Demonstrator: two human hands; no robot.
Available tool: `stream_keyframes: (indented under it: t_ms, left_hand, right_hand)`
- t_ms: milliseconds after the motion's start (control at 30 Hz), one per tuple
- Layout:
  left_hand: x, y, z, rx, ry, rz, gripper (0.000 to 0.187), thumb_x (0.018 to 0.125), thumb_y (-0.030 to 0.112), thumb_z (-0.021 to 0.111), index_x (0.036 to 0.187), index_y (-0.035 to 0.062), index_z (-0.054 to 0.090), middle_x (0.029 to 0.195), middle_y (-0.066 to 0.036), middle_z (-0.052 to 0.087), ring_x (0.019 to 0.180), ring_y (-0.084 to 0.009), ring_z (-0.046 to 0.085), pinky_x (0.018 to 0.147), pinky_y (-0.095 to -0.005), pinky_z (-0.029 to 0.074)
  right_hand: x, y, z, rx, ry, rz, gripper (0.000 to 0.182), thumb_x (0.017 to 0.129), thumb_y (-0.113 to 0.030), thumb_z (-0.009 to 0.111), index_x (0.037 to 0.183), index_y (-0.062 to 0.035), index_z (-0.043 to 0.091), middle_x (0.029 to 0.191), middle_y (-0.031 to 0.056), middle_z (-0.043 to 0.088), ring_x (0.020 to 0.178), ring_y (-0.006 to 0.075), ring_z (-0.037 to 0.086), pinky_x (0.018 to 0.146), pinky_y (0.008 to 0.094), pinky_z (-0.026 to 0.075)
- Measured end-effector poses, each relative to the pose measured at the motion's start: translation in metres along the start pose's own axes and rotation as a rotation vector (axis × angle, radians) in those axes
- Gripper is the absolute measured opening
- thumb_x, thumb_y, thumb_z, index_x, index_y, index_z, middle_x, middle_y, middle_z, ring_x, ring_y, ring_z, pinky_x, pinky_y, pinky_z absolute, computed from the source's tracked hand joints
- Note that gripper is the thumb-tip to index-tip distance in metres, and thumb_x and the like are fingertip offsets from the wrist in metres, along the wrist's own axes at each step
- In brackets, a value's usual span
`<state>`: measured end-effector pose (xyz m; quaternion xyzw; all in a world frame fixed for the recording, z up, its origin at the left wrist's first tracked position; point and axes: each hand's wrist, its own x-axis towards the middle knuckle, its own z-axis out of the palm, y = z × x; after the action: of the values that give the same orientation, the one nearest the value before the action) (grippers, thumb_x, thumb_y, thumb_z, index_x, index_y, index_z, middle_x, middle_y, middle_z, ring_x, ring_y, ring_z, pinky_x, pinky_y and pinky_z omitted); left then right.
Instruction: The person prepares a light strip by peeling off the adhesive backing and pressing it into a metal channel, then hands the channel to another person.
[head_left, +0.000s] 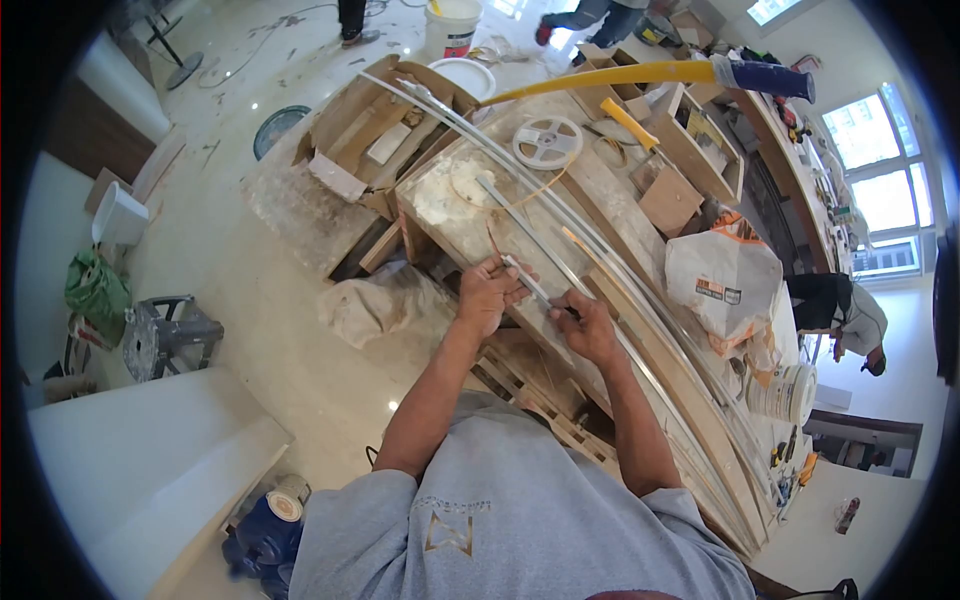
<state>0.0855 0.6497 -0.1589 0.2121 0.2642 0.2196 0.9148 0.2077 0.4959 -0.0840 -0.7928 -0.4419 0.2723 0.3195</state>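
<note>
My left hand [487,295] pinches the near end of a short, thin grey metal strip [527,282], fingers closed on it. My right hand [586,325] grips the same strip's other end, fingers curled tight. The strip lies low over the dusty pale stone slab [470,225] that serves as a bench top, just beside the long curved grey metal profiles [560,215] running along it.

Around: a white plastic spool [547,141] sits on the far part of the slab. A yellow-handled tool [630,124] lies near it. A white printed sack [725,280] stands right of my right hand. A crumpled beige bag [375,300] is left of my left hand. A white bucket [452,25] stands on the floor far off. Wooden boxes [690,140] crowd the far end.
</note>
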Motion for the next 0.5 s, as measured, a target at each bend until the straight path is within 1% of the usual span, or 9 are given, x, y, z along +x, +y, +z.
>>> stream_keyframes:
  t_ms: [67, 100, 133, 167, 200, 267, 367, 500]
  left_hand:
    - [-0.001, 0.001, 0.001, -0.001, -0.010, 0.002, 0.016, 0.096, 0.003, 0.061, 0.112, 0.0015, 0.058, 0.110, -0.016, 0.068, 0.103, -0.0314, 0.070, 0.087, -0.0421, 0.060]
    - [-0.002, 0.001, 0.002, -0.005, 0.006, 0.002, 0.016, 0.096, 0.003, 0.061, 0.112, 0.0014, 0.058, 0.108, -0.015, 0.069, 0.100, -0.0292, 0.071, 0.084, -0.0404, 0.061]
    - [-0.003, 0.002, 0.004, -0.008, 0.022, 0.001, 0.016, 0.096, 0.003, 0.062, 0.111, 0.0013, 0.059, 0.106, -0.014, 0.070, 0.096, -0.0270, 0.072, 0.081, -0.0388, 0.061]
    - [-0.004, 0.003, 0.005, -0.008, 0.023, 0.002, 0.016, 0.096, 0.003, 0.062, 0.111, 0.0013, 0.059, 0.106, -0.014, 0.070, 0.096, -0.0270, 0.072, 0.081, -0.0388, 0.061]
    - [-0.004, 0.004, 0.005, -0.004, 0.020, -0.001, 0.016, 0.096, 0.003, 0.062, 0.111, 0.0011, 0.059, 0.107, -0.015, 0.070, 0.096, -0.0270, 0.072, 0.081, -0.0388, 0.061]
    - [-0.004, 0.004, 0.005, -0.001, 0.019, -0.003, 0.016, 0.096, 0.003, 0.062, 0.111, 0.0010, 0.059, 0.107, -0.015, 0.070, 0.097, -0.0271, 0.072, 0.081, -0.0389, 0.061]
    - [-0.002, 0.001, 0.002, -0.014, 0.018, -0.010, 0.018, 0.095, 0.002, 0.061, 0.113, 0.0008, 0.058, 0.107, -0.016, 0.070, 0.097, -0.0270, 0.071, 0.081, -0.0389, 0.061]
    - [-0.003, 0.004, 0.002, -0.012, -0.011, 0.025, 0.024, 0.095, 0.002, 0.061, 0.118, 0.0019, 0.055, 0.107, -0.016, 0.069, 0.098, -0.0278, 0.071, 0.080, -0.0391, 0.061]
  right_hand:
    - [0.000, 0.002, 0.001, 0.033, 0.024, -0.014, 0.012, 0.089, -0.009, 0.066, 0.096, 0.0005, 0.066, 0.073, 0.0153, 0.066, 0.067, 0.0266, 0.064, 0.063, 0.0372, 0.050]
    - [-0.001, 0.003, 0.001, 0.033, 0.023, -0.015, 0.012, 0.089, -0.009, 0.066, 0.096, 0.0005, 0.066, 0.073, 0.0153, 0.066, 0.067, 0.0266, 0.064, 0.063, 0.0372, 0.050]
    - [-0.001, 0.002, 0.000, 0.032, 0.014, -0.018, 0.011, 0.089, -0.008, 0.065, 0.096, 0.0005, 0.067, 0.070, 0.0141, 0.065, 0.064, 0.0244, 0.064, 0.062, 0.0364, 0.050]
    - [-0.001, 0.001, -0.001, 0.031, 0.005, -0.021, 0.010, 0.090, -0.008, 0.065, 0.095, 0.0006, 0.067, 0.068, 0.0129, 0.064, 0.061, 0.0221, 0.063, 0.061, 0.0357, 0.050]
    - [-0.002, 0.000, -0.001, 0.031, 0.005, -0.022, 0.010, 0.090, -0.008, 0.065, 0.095, 0.0006, 0.067, 0.068, 0.0129, 0.064, 0.061, 0.0221, 0.063, 0.061, 0.0357, 0.050]
    - [-0.002, -0.001, -0.001, 0.063, 0.015, -0.046, 0.009, 0.091, -0.006, 0.063, 0.095, 0.0004, 0.067, 0.065, 0.0106, 0.064, 0.058, 0.0187, 0.062, 0.060, 0.0341, 0.050]
    - [-0.003, -0.004, -0.003, 0.020, -0.001, -0.050, 0.008, 0.091, -0.005, 0.063, 0.095, 0.0003, 0.067, 0.067, 0.0102, 0.065, 0.060, 0.0175, 0.063, 0.060, 0.0332, 0.050]
    - [-0.004, -0.007, -0.003, 0.036, 0.010, -0.033, 0.008, 0.092, -0.005, 0.061, 0.094, 0.0001, 0.066, 0.066, 0.0104, 0.065, 0.059, 0.0163, 0.063, 0.060, 0.0321, 0.050]
